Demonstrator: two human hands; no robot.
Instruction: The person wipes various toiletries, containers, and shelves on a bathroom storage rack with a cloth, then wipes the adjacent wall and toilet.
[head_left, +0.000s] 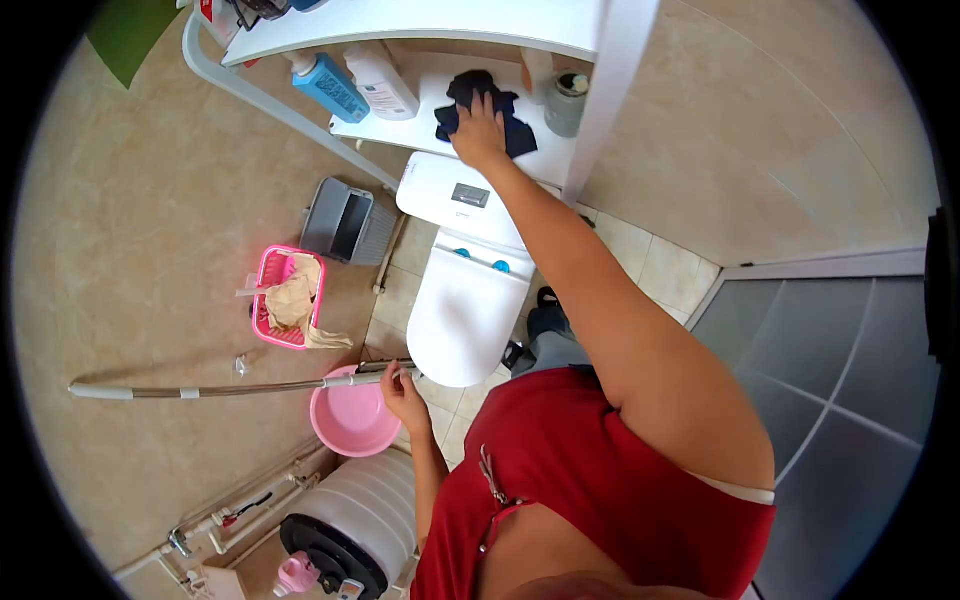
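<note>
At the top centre of the frame, a crumpled dark cloth (pixel 519 135) is pressed onto the white shelf (pixel 428 92) by the right hand (pixel 482 133), its fingers spread rather than clenched. Left of centre, the left hand (pixel 405 402) is held at the end of the long pole (pixel 255 388); whether the pole is gripped cannot be told. With too wide a sweep rightward, the glass jar (pixel 566 108) could be knocked; leftward, the white bottle (pixel 384 86) could be toppled.

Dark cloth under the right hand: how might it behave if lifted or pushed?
The dark cloth would probably sag when lifted, given its crumpled folds. With loose edges, it may bunch if the right hand pushes.
</note>
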